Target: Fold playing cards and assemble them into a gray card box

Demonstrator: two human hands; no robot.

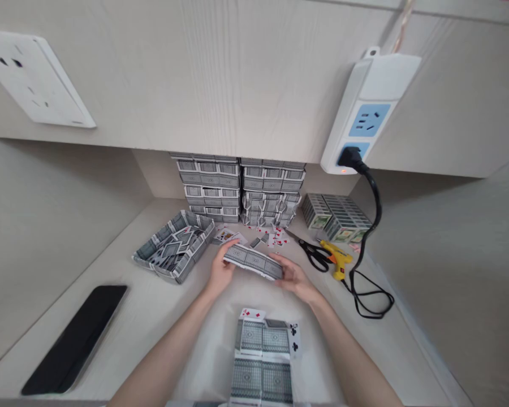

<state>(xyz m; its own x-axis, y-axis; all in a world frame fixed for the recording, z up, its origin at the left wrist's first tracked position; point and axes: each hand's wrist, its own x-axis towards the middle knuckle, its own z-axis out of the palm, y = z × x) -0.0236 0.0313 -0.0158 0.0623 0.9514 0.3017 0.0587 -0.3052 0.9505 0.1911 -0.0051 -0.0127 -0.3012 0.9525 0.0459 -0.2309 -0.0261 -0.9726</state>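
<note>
Between my two hands a long strip of joined playing cards (253, 260), patterned backs outward, is held slightly tilted above the desk. My left hand (221, 268) grips its left end, and the fingers of my right hand (294, 277) close on its right end. Below, near the desk's front edge, lies a flat panel of overlapping cards (262, 360), mostly face down, with a red diamond card and a five of clubs showing at its far end. Left of my hands stands a tray made of folded cards (185, 268), holding loose cards and folded pieces.
Stacked card-built boxes (212, 183) line the back, with card decks (337, 217) beside them. Scattered loose cards (275, 237), black scissors (314, 254) and a yellow glue gun (338, 259) lie right. Its cord runs to a power strip (369, 118). A black phone-like slab (76, 339) lies left.
</note>
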